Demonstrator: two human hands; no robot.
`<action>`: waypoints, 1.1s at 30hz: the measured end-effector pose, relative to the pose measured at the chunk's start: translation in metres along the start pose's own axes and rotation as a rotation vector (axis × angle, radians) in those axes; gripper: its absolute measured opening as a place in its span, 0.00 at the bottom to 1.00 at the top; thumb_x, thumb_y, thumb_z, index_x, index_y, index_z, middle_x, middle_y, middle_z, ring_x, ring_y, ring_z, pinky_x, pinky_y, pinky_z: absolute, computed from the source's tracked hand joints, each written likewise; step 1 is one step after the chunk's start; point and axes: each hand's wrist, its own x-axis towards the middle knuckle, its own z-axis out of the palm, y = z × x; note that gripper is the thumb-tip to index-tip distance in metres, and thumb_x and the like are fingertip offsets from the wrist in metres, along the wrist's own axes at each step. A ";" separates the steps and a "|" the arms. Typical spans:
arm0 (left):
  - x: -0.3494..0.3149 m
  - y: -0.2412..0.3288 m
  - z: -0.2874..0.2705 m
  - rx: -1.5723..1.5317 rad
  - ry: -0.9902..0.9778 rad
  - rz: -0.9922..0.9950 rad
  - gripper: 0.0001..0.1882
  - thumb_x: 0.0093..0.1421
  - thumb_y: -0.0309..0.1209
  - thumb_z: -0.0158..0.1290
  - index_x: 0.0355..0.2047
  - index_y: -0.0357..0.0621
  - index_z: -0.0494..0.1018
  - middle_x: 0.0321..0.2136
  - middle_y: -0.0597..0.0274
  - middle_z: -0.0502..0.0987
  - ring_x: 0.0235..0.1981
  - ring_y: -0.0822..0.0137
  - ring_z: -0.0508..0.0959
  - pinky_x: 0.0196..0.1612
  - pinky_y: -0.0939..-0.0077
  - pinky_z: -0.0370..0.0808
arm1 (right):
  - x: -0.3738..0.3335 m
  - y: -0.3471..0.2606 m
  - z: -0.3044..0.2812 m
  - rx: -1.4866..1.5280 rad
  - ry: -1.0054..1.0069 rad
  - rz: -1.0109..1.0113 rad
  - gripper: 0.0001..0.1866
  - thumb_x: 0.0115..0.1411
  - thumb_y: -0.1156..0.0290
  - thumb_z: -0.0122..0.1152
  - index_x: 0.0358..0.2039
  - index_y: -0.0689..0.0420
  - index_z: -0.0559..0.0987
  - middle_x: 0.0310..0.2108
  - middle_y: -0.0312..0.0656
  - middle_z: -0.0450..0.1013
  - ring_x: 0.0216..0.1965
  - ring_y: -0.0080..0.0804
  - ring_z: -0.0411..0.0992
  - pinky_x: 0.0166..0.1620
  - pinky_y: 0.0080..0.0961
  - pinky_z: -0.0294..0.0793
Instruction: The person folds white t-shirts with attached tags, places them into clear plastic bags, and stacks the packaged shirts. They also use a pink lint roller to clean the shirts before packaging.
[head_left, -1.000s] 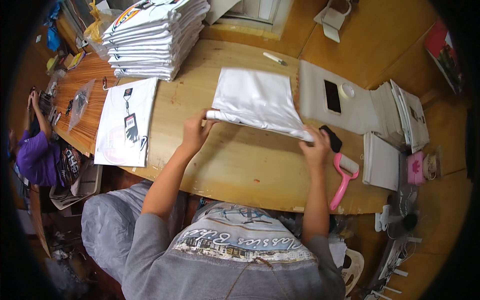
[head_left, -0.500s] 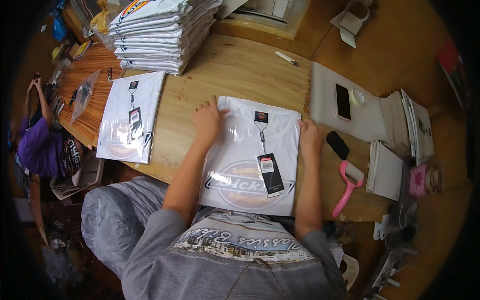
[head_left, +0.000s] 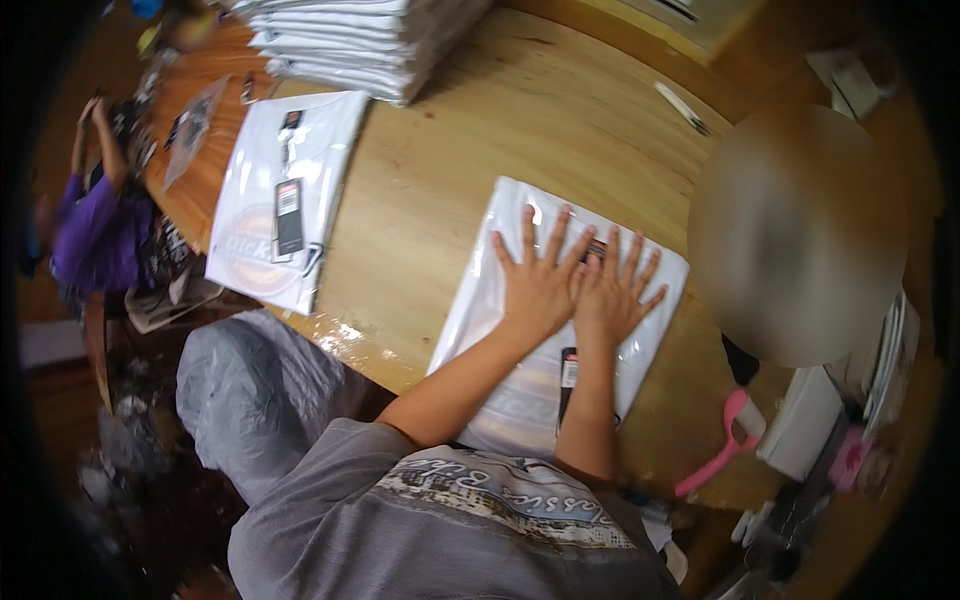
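Observation:
A folded white T-shirt in a clear plastic bag [head_left: 478,300] lies on the wooden table in front of me. My left hand [head_left: 540,285] rests flat on its upper part, fingers spread. Beside it, touching near the thumbs, my right hand [head_left: 610,300] also presses flat with fingers apart. Between the hands a bit of the dark neck label [head_left: 595,250] shows. The black hang tag [head_left: 568,380] is partly covered by my right forearm, and the printed chest design is partly hidden by my arms.
To the left lies another bagged white T-shirt [head_left: 262,180] with a black tag. Behind it rises a stack of folded white shirts [head_left: 340,45]. A pink lint roller [head_left: 722,450] lies at the right, and a white pen [head_left: 682,106] at the back. Far left sits a person in purple [head_left: 100,235].
Both hands have left the shirt's upper corners and come together flat on top of the bag. The view has shifted, and a blurred patch now covers the right side.

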 end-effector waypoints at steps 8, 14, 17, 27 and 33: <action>0.007 -0.027 0.004 -0.145 -0.050 0.071 0.30 0.54 0.48 0.37 0.55 0.52 0.50 0.58 0.61 0.45 0.59 0.51 0.39 0.52 0.41 0.38 | 0.007 0.033 -0.012 0.190 -0.124 0.014 0.33 0.53 0.53 0.46 0.56 0.54 0.52 0.59 0.40 0.43 0.60 0.35 0.39 0.57 0.43 0.36; -0.065 -0.093 -0.051 -0.149 0.066 -0.247 0.31 0.51 0.42 0.46 0.50 0.35 0.53 0.52 0.45 0.53 0.55 0.52 0.52 0.53 0.58 0.50 | -0.083 0.117 -0.017 0.522 -0.244 -0.013 0.28 0.50 0.70 0.53 0.49 0.67 0.56 0.47 0.58 0.54 0.50 0.50 0.52 0.53 0.39 0.48; -0.095 -0.107 -0.071 -0.436 -0.038 -0.307 0.25 0.49 0.31 0.48 0.46 0.35 0.56 0.45 0.43 0.62 0.47 0.53 0.63 0.48 0.63 0.60 | -0.097 0.081 -0.051 1.112 -0.455 0.036 0.31 0.50 0.77 0.50 0.53 0.65 0.49 0.50 0.52 0.53 0.52 0.42 0.52 0.55 0.32 0.47; -0.040 -0.312 -0.251 -0.147 0.297 -0.557 0.27 0.46 0.35 0.54 0.44 0.37 0.59 0.36 0.40 0.69 0.40 0.48 0.69 0.42 0.66 0.65 | -0.020 -0.191 -0.058 1.774 -0.868 -0.283 0.21 0.53 0.80 0.47 0.47 0.63 0.54 0.44 0.43 0.58 0.46 0.27 0.58 0.50 0.23 0.57; -0.017 -0.405 -0.195 0.237 -0.229 -0.939 0.34 0.41 0.43 0.58 0.47 0.42 0.62 0.49 0.46 0.61 0.50 0.50 0.62 0.48 0.55 0.59 | 0.003 -0.265 0.014 1.413 -1.281 -0.099 0.23 0.56 0.73 0.46 0.48 0.55 0.50 0.29 0.46 0.68 0.23 0.30 0.70 0.22 0.24 0.73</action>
